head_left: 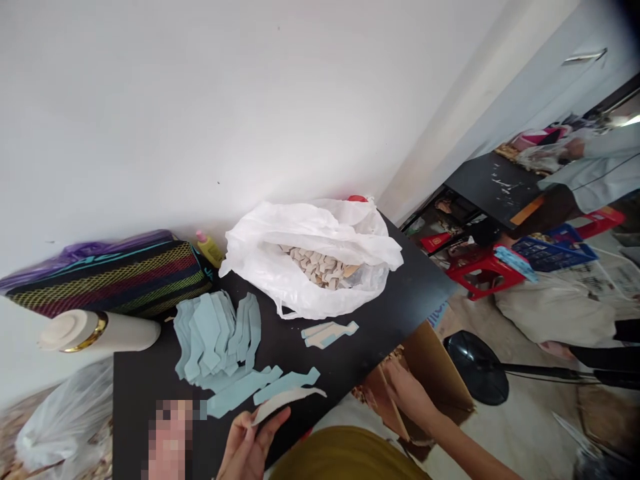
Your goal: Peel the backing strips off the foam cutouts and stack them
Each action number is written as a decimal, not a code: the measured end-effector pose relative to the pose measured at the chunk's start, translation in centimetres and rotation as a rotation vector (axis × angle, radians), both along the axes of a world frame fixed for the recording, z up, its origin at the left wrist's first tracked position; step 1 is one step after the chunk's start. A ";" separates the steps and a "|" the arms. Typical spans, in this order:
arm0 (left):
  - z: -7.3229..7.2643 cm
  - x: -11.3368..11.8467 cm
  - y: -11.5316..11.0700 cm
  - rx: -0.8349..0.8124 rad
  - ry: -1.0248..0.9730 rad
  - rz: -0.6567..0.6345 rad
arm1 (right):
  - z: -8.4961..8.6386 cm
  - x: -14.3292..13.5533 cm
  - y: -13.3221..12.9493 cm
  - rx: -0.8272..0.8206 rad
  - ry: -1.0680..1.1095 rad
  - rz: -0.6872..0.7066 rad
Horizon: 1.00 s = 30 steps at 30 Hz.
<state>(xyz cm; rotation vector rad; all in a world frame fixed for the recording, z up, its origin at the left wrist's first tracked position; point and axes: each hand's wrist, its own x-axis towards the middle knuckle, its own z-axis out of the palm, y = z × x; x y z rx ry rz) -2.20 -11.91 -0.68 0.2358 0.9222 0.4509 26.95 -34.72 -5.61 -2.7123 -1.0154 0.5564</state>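
Nearest in, left hand [249, 445] pinching a pale curved strip [286, 399] between thumb and fingers, strip arcing out over the near edge of the black counter [395, 293]. Right hand [407, 395] down off the counter's edge, fingers curled on the rim of a brown cardboard box [440, 373]; whether anything is gripped inside, cannot tell. Mustard-yellow clothing at the bottom of the view, between the two arms.

Just beyond the held strip, two loose light-blue strips [265, 390] lying flat on the counter, touching the pale one's upper edge. Further left, a fanned heap of the same blue pieces [217, 337], overlapping one another. A small stack of blue-and-cream pieces [330, 333] set apart, toward the middle.

Behind that, a white plastic bag [310, 260] slumped open, full of pale cream-coloured cut pieces [320, 265]. Red cap peeking over its far rim. Left of the bag, a small yellow bottle [210, 250] with a pink top against the wall, then a striped multicoloured bag [115, 277], and a cream flask [95, 331] with a gold band lying on its side.

Far right, another person in pale clothing [590, 177] bent over a second dark table, red stool [483, 270] and blue crate [560, 250] nearby, black fan base [475, 367] on the floor.
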 end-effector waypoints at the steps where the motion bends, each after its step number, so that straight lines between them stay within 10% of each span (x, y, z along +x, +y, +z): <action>1: 0.0 0.1 -0.1 -0.013 0.016 -0.011 | 0.0 -0.9 0.9 0.028 0.043 0.041; 10: -1.0 -0.2 -0.4 -0.117 0.036 -0.020 | 1.5 -7.1 9.5 0.457 0.688 -0.036; 22: -2.1 -1.5 -1.4 -0.148 0.102 0.010 | -0.5 -8.1 11.7 0.594 0.709 -0.196; 30: -2.9 -1.9 -1.5 -0.245 0.121 0.034 | -1.4 -6.9 12.6 0.599 0.647 -0.008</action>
